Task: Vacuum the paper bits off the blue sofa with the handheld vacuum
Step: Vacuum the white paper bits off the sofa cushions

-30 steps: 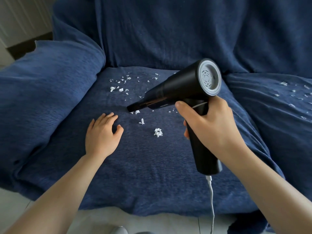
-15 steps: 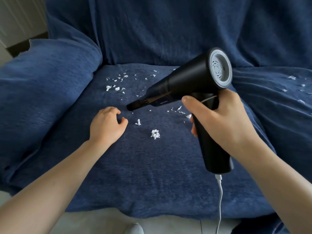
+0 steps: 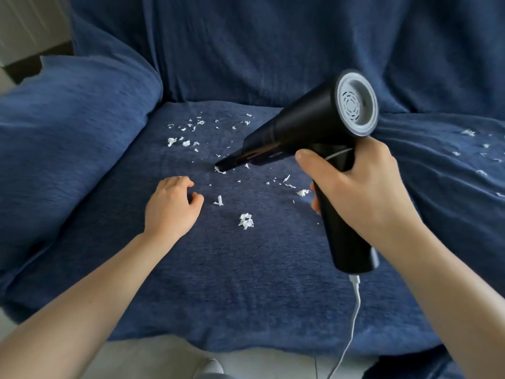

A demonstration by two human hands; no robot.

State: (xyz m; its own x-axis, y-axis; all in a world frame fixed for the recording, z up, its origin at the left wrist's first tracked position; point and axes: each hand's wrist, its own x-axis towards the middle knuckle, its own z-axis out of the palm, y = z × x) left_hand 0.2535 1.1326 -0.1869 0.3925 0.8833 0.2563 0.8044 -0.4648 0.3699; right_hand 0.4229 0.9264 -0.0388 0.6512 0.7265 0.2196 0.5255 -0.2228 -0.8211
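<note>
On the blue fabric sofa point(image 3: 246, 269) scattered white paper bits point(image 3: 246, 220) remain, the right hand point(image 3: 363, 192) wrapped around the black handheld vacuum point(image 3: 308, 132), nozzle at one scrap, left hand point(image 3: 170, 206) loosely curled, empty; next, I judge, sweep toward the nearer clumps

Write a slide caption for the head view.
Right hand aims handheld vacuum at paper bits on blue sofa.
</note>
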